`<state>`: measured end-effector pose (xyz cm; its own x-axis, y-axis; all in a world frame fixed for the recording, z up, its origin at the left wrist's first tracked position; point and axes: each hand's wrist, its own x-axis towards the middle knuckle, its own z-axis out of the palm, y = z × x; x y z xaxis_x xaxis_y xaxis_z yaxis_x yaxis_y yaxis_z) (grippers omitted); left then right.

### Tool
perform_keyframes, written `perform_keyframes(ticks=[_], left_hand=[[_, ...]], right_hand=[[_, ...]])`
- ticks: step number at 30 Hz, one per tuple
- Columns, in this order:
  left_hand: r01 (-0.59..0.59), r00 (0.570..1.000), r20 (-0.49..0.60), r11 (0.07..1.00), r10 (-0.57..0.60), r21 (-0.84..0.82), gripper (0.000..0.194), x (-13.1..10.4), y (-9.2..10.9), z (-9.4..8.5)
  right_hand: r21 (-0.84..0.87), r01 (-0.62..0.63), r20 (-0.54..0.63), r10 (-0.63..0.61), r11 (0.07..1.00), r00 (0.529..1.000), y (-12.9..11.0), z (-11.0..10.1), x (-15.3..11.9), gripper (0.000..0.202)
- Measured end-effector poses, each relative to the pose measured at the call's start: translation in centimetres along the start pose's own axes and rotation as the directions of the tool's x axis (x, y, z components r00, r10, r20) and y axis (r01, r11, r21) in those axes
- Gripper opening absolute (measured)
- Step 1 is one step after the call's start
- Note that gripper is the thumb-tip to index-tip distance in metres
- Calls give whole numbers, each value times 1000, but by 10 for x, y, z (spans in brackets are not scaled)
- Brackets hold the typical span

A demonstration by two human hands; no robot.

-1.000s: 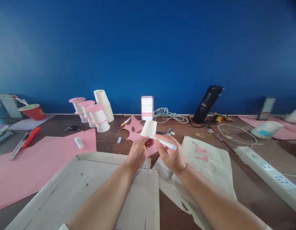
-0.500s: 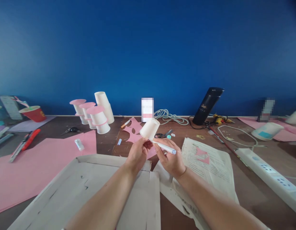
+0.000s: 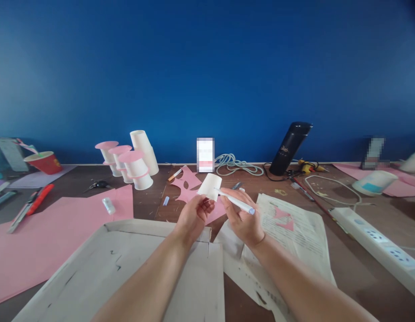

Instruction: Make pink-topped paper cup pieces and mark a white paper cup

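A white paper cup is held tilted by its lower edge in my left hand, fingers curled beneath it. My right hand grips a white marker pen with a bluish end. The pen's tip is at the cup's right side; whether it touches I cannot tell. Beyond the hands lies a pink paper scrap with cut-out holes. Scissors lie behind my right hand, partly hidden.
Paper cups with pink discs stand left, beside stacked cups. A black flask and white cable stand along the wall. Cardboard and newsprint lie in front, a power strip right, a cutter left.
The cup has come down slightly and turned in my left hand, showing more of its side. My right hand and the pen have shifted slightly right and down.
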<state>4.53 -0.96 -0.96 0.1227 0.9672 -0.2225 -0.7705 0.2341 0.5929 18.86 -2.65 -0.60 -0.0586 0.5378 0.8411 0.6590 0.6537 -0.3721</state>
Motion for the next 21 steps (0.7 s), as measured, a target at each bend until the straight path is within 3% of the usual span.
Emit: perform_keyframes(ticks=[21], left_hand=[[9, 1000, 0, 1000, -9, 29, 8, -1, 0, 1]], right_hand=[[-22, 6, 21, -6, 1000, 1000, 0, 3, -1, 22]])
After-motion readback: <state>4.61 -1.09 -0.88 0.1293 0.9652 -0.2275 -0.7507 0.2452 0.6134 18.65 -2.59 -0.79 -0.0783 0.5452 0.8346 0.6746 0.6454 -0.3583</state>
